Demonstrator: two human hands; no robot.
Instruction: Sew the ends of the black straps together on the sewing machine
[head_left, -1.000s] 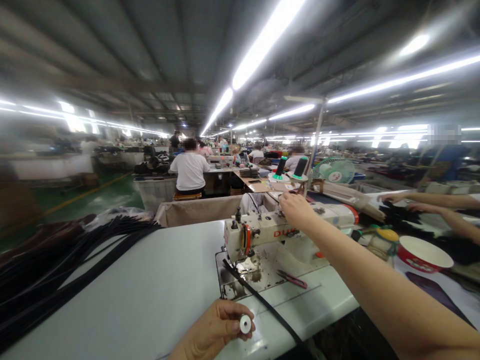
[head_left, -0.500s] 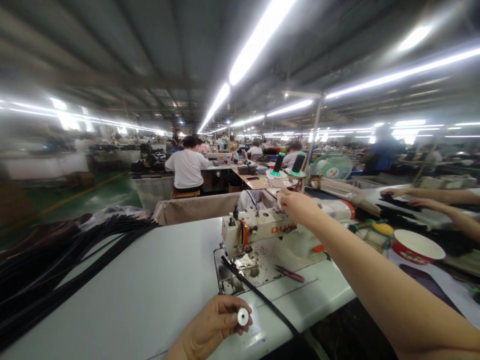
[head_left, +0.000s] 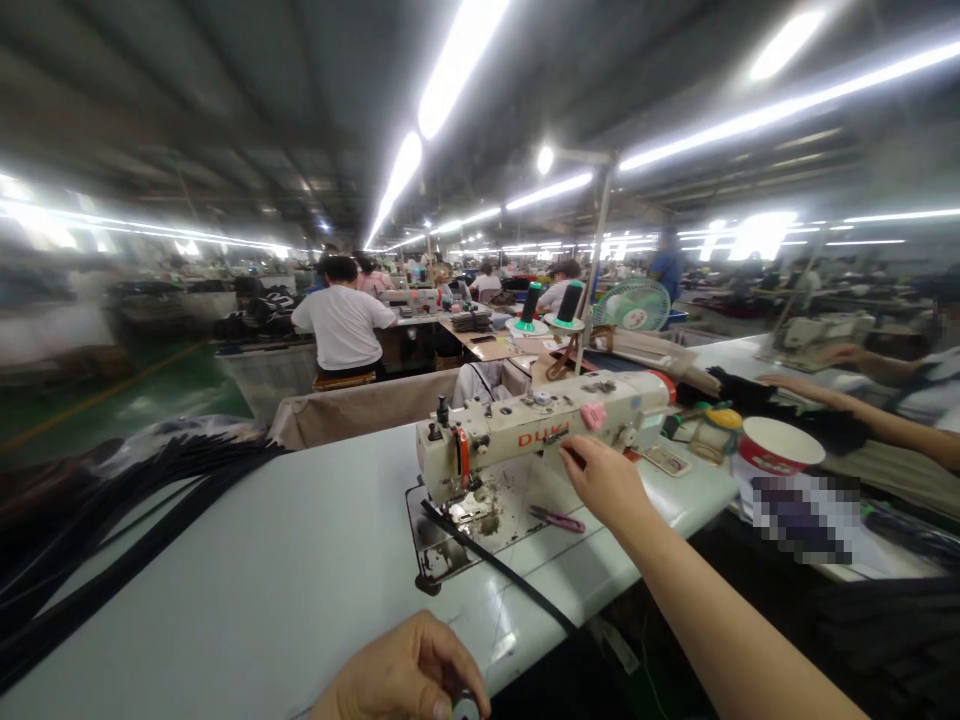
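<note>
A cream sewing machine (head_left: 525,430) stands on the white table (head_left: 285,570). My right hand (head_left: 604,482) reaches to the front of the machine body, fingers pinched together near it; what they hold, if anything, is too small to see. At the bottom edge of the view my left hand (head_left: 401,675) is curled round a small white bobbin (head_left: 465,708). A black strap (head_left: 495,565) runs from under the needle toward the table's front edge. Pink snips (head_left: 559,519) lie on the machine bed.
A pile of black straps (head_left: 112,510) covers the table's left end. Two thread cones (head_left: 551,303) and a green fan (head_left: 634,304) stand behind the machine. A red-and-white bowl (head_left: 780,448) sits to the right, where another person's arms (head_left: 862,410) work. Other people sit at benches beyond.
My right hand came down from the machine's top to its front face. My left hand with the bobbin dropped toward the bottom of the view, and the view swung right.
</note>
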